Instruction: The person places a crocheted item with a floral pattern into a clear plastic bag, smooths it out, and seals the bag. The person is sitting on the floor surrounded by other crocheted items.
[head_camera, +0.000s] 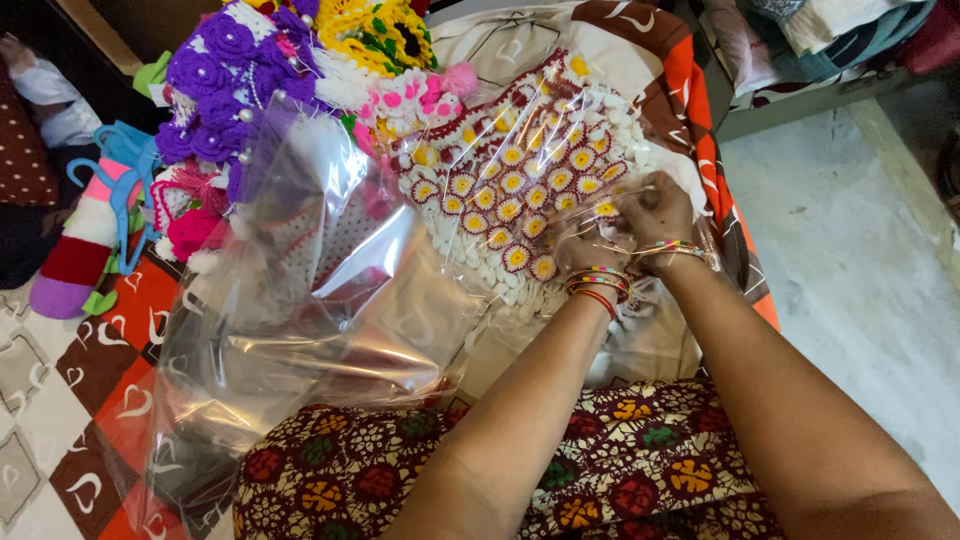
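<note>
A crocheted piece (520, 170) of white, maroon and yellow flower squares lies on the bed inside clear plastic wrap (330, 290). My left hand (585, 245) and my right hand (655, 208) meet at its lower right edge, both pinching the crochet and plastic there. Both wrists wear coloured bangles. The fingertips are partly hidden in the folds.
A bunch of crocheted purple, yellow and pink flowers (290, 60) lies at the top left. Striped knitted items and blue hangers (100, 220) sit at the left. A checked heart-print bedsheet (60, 370) covers the bed; grey floor (860, 280) is at the right.
</note>
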